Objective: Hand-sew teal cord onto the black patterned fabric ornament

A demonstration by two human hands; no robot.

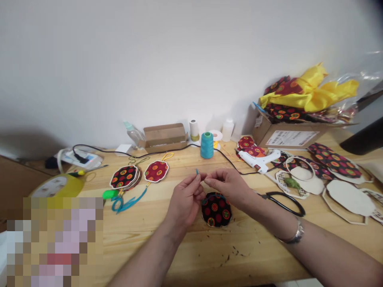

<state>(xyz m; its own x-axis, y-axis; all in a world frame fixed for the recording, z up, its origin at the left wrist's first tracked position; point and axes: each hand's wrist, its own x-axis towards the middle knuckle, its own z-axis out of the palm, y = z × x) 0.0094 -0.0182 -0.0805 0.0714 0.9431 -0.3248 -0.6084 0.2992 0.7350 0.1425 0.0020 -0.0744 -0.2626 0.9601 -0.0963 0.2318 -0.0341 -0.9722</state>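
Observation:
My left hand [189, 196] is closed in a pinch, with the short end of a blue thread [197, 172] sticking up above its thumb and forefinger. My right hand [229, 186] meets it fingertip to fingertip, also pinched; what lies between its fingers is too small to make out. Just below both hands, a scalloped black fabric piece [216, 210] with red and orange round motifs rests on the wooden table [143, 243]. Behind the hands stands a cone of turquoise thread [207, 146]. Black-handled scissors [286, 202] lie beside my right forearm, their blades partly hidden.
A blue tassel [127, 205] hangs off a red fabric piece [156, 172] beside a stack of similar pieces [125, 177]. At right are a white glue gun [257, 160], pale board shapes [350, 196] and a cardboard box [287, 133] of fabric. A black cable [155, 151] crosses behind.

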